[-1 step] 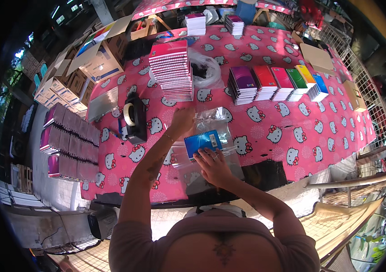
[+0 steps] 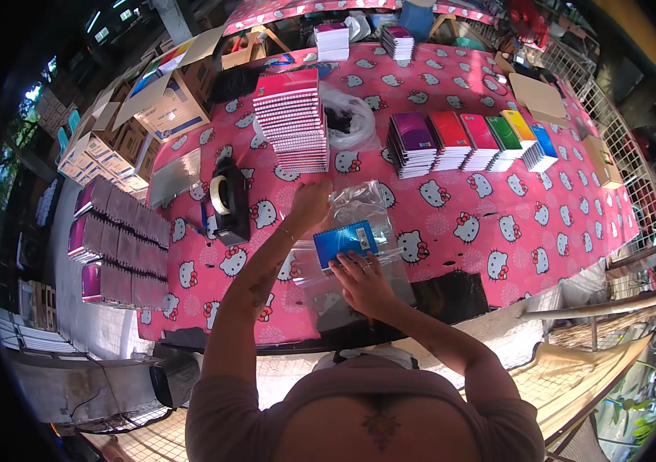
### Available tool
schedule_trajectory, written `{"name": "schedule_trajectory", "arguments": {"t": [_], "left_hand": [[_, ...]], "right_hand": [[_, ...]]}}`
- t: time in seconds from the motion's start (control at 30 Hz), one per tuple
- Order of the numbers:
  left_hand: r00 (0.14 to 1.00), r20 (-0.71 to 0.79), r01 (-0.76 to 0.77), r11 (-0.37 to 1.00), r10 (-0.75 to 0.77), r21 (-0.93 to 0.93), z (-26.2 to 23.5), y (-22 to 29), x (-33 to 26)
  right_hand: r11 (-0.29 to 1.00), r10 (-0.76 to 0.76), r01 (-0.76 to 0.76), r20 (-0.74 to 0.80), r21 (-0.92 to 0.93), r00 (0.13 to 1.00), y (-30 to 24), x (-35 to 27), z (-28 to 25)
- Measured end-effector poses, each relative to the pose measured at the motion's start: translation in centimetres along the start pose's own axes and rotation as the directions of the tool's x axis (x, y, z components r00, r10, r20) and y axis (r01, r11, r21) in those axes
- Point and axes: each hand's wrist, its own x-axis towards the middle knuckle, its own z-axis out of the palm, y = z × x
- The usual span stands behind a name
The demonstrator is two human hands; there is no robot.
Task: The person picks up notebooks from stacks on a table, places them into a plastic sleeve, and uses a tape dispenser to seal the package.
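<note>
Blue notebook: in the head view it lies flat on the worktop (image 2: 497, 258) in front of the person; the blue notebook (image 2: 339, 245) sits between the two hands, nearer the right.
Left hand: from the notebook, the left hand (image 2: 311, 204) is at about 11 o'clock, off the cover and just beside the near stack; its fingers look bent, but I can't tell whether they pinch the plastic there.
Right hand: at 5 o'clock, the right hand (image 2: 365, 289) comes in with its fingers spread and laid over the lower part of the cover, pressing or resting without closing around anything.
Cover: glossy blue with paler patches, a small whitish label toward 2 o'clock, dark coil teeth along the upper edge; the whole book is turned a little, its right side higher.
Plastic: clear, wrinkled plastic (image 2: 360, 199) shows around the notebook, catching the light at 12 o'clock and spreading toward 6; whether the book is inside it or on top, I can't make out.
Tape dispenser: a black tape dispenser (image 2: 239, 223) with a pale roll stands at 10 o'clock.
Near stack: a tall stack of spiral notebooks (image 2: 293, 123), pinkish red on top, rises at 11 o'clock.
Coloured row: from 1 to 2 o'clock, a row of notebook piles (image 2: 482, 137) runs purple, red, pink, green, yellow, blue.
Bundles: at 9 o'clock, notebook bundles (image 2: 120, 246) line the worktop's edge.
</note>
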Motion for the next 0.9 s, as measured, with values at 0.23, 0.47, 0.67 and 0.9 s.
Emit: {"name": "schedule_trajectory", "arguments": {"t": [0.23,0.47,0.67,0.9], "left_hand": [[0.994,0.105,0.043,0.999,-0.041,-0.021,0.4,-0.2,-1.1],[0.92,-0.267,-0.233,0.949,0.287,0.214,-0.4,1.2,-3.4],[0.991,0.066,-0.127,0.946,0.112,0.297,-3.2,5.4,-5.1],[0.959,-0.088,-0.219,0.905,0.268,0.366,-3.9,8.6,-9.8]], "right_hand": [[1.0,-0.022,0.022,-0.015,0.002,1.0,-0.2,-0.1,-0.3],[0.997,-0.062,0.061,-0.009,-0.035,0.998,0.0,-0.1,-0.2],[0.995,-0.067,0.061,-0.075,-0.08,0.995,1.1,-0.7,1.4],[0.995,-0.065,0.058,-0.086,-0.08,0.994,0.5,-0.5,1.3]]}}
